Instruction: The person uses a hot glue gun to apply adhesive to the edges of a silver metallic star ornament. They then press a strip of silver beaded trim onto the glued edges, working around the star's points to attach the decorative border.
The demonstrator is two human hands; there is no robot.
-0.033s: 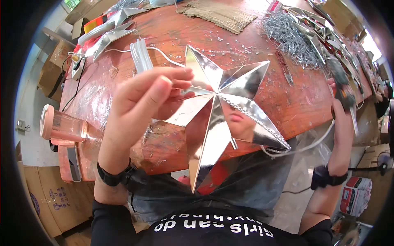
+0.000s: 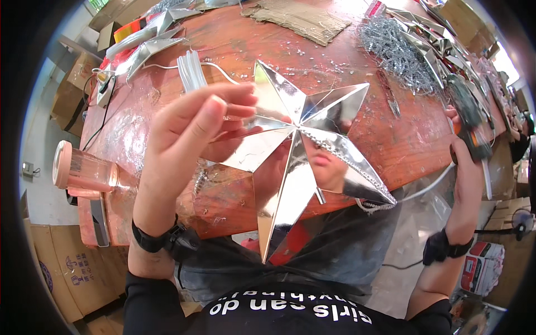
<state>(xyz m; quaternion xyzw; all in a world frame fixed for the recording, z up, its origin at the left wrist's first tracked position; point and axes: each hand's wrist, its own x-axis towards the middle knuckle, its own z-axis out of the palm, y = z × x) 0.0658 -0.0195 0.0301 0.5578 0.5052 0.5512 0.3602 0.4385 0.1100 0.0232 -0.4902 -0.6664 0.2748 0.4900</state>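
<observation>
A shiny silver five-pointed star [image 2: 298, 167] with raised folds lies over the near edge of the table and above my lap. A thin string of beads [image 2: 349, 156] runs along one fold from its centre to the lower-right point, and its loose end [image 2: 371, 206] hangs there. My left hand [image 2: 195, 125] is beside the star's left side, open, with fingers apart; whether its lower fingers touch the star I cannot tell. Off to the right, my right hand [image 2: 464, 156] is closed around a dark glue gun [image 2: 469, 120] with a white glue stick [image 2: 487, 180] sticking out.
White glue sticks [image 2: 191, 70] lie on the red-brown table [image 2: 223, 206]. A pink-lidded jar [image 2: 84, 166] stands left. Silver tinsel [image 2: 393, 53], a small blade tool [image 2: 389, 94], and cardboard [image 2: 298, 19] lie farther back. A white cord [image 2: 430, 190] trails from the right.
My left hand has drawn slightly leftward, away from the star. The glue gun has shifted a little down and right in my right hand. The star has barely moved.
</observation>
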